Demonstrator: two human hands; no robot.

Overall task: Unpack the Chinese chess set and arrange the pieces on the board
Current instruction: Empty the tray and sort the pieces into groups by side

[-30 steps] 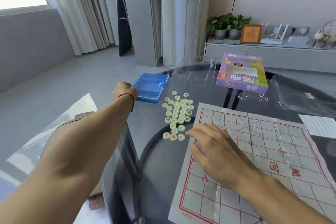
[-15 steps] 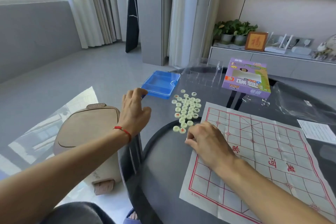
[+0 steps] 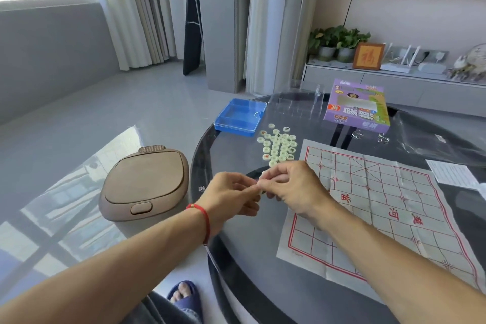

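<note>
Round and glossy, your dark glass table (image 3: 263, 265) fills the right of the view, with grey floor tiles and a tan lidded bin (image 3: 144, 184) to its left. Your paper board (image 3: 381, 205) lies unfolded on the right side of the table, still creased and empty of pieces. Just beyond its far-left corner sits the loose pile of pale chess pieces (image 3: 278, 144), and farther off are the blue plastic case (image 3: 239, 118), a clear tray (image 3: 299, 105) and the purple box (image 3: 357, 108).

Your hands meet above the table's near-left edge, beside the board. Your left hand (image 3: 231, 197) has its fingers curled toward the right one, and your right hand (image 3: 292, 187) is curled too, fingertips pinched together. A small pale thing shows between them, probably one or more pieces, but you cannot tell which hand truly has hold of it.

You seem to be sorting or passing pieces before placing the first. The risk lies in where you work: you are close to the rim, so a piece fumbled in the handover could roll off the slick glass to the floor. The creased board may also lift or slide when your wrist brushes it, so press it flat as you place.
</note>
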